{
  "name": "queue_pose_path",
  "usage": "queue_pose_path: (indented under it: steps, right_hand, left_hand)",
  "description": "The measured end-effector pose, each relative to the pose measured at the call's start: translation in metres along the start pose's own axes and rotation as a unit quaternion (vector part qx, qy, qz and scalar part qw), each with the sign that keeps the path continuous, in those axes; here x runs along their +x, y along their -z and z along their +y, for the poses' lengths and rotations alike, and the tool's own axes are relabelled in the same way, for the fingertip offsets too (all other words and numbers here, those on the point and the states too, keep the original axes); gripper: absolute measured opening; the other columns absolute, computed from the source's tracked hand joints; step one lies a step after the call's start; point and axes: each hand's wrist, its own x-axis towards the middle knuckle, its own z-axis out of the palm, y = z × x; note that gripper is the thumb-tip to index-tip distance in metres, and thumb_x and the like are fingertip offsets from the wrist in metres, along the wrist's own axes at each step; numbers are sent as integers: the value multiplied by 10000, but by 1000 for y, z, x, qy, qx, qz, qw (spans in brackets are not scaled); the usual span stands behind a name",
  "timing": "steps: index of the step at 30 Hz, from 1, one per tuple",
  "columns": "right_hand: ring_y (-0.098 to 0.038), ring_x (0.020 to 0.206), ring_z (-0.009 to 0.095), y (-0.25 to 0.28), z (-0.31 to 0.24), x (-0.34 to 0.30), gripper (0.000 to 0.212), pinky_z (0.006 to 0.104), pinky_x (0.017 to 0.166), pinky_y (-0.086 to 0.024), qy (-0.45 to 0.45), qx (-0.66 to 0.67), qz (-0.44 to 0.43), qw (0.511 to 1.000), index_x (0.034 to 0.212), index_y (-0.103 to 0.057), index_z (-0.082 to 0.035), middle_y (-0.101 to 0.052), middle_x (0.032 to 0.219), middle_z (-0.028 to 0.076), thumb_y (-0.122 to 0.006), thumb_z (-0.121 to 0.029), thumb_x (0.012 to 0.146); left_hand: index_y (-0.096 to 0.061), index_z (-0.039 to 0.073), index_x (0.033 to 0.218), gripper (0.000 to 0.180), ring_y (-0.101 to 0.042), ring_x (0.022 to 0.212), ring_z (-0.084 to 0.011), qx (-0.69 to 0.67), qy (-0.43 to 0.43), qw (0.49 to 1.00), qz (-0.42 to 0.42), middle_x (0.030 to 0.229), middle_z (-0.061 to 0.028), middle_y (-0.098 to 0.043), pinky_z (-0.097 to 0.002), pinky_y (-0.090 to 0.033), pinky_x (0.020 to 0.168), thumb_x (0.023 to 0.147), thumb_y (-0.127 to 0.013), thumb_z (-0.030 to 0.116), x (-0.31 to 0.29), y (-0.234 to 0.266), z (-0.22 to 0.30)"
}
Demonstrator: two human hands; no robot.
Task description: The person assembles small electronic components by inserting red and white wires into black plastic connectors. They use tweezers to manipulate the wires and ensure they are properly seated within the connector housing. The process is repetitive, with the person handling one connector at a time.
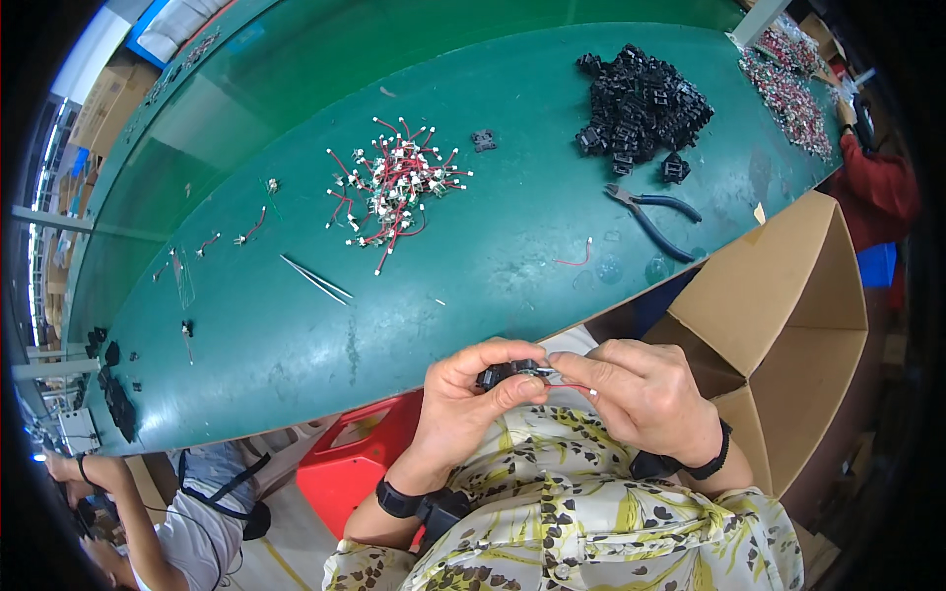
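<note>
Just off the table's near edge, my left hand [471, 396] is closed around a small black plastic housing [501, 374], thumb and fingers on its sides. My right hand [645, 389] meets it from the right, its thumb and forefinger pinched at the housing's end. A short red wire [570, 385] with a white connector runs from there below the right fingers. What exactly the right fingertips grip is mostly hidden; it appears to be the wired part at the housing.
On the green table [493, 286] lie a pile of red-wired connectors [394, 187], a heap of black housings [641, 108], cutting pliers [655, 217] and tweezers [315, 280]. An open cardboard box [778, 295] stands right, a red stool [360, 458] left. Other people [192, 522] sit nearby.
</note>
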Motion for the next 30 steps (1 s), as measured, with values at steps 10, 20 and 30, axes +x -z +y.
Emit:
queue_pose_path:
  steps: [10, 20, 30]
  right_hand:
    - [-573, 531, 168, -35, 5, -7, 238, 292, 496, -469, -73, 184, 106, 974, 1051, -685, 8, -611, 676, 83, -647, 33, 818]
    - [-640, 658, 107, -37, 9, 0, 174, 236, 591, -515, -145, 336, 79, 927, 1056, -682, 33, -709, 822, 94, -638, -19, 896]
    - [-632, 695, 110, -29, 10, 5, 214, 232, 607, -515, -165, 391, 38, 905, 1098, -661, 35, -711, 895, 112, -647, -15, 891]
  left_hand:
    - [-633, -28, 1126, 232, -669, 843, -164, 29, -111, 993, -17, 1003, -108, -635, -281, -561, 767, 906, -645, 43, 5, 0, -6]
    - [-615, -10, 1160, 258, -671, 867, -162, 25, -133, 991, -6, 1002, -93, -622, -282, -559, 802, 913, -643, 60, 8, 1, -5]
    - [-615, 1, 1159, 289, -670, 875, -157, 9, -154, 988, 11, 1011, -98, -641, -268, -555, 797, 884, -680, 59, 8, 3, -8]
